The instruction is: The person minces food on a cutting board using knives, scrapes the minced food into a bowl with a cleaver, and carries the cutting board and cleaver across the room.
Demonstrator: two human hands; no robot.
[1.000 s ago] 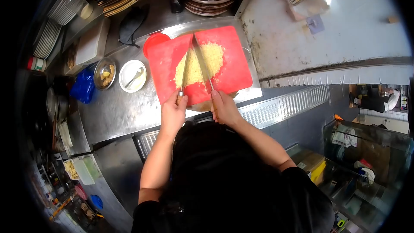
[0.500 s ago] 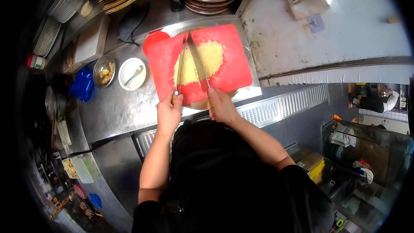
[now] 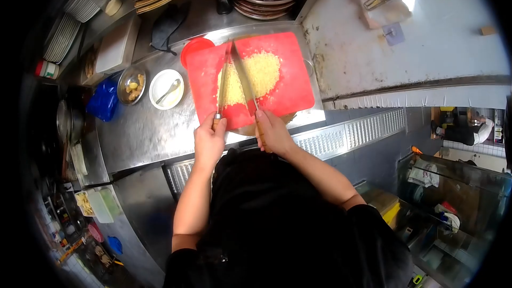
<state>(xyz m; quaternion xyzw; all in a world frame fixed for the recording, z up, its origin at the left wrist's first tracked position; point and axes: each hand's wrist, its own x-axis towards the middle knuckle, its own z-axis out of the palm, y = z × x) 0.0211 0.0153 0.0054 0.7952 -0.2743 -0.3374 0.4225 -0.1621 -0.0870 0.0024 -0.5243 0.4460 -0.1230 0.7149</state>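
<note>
A red cutting board point(image 3: 296, 85) lies on the steel counter with a heap of finely chopped pale yellow food point(image 3: 264, 72) spread over its middle. My left hand point(image 3: 210, 137) is closed round the wooden handle of one knife point(image 3: 221, 86), whose blade lies over the left part of the heap. Closed on the handle of a second knife point(image 3: 244, 79) is my right hand point(image 3: 272, 132). That blade crosses the middle of the heap, and the two tips nearly meet near the board's far edge.
Left of the board stand a white bowl with a spoon point(image 3: 160, 96), a metal bowl of food pieces point(image 3: 124, 86) and a blue bag point(image 3: 103, 108). A red lid or bowl point(image 3: 193, 48) shows behind the board. Stacked plates point(image 3: 266, 1) sit beyond. A person point(image 3: 469, 133) is far right.
Both knives have shifted left over the heap, and my left hand has moved slightly left with its knife. The whole view has also shifted a little.
</note>
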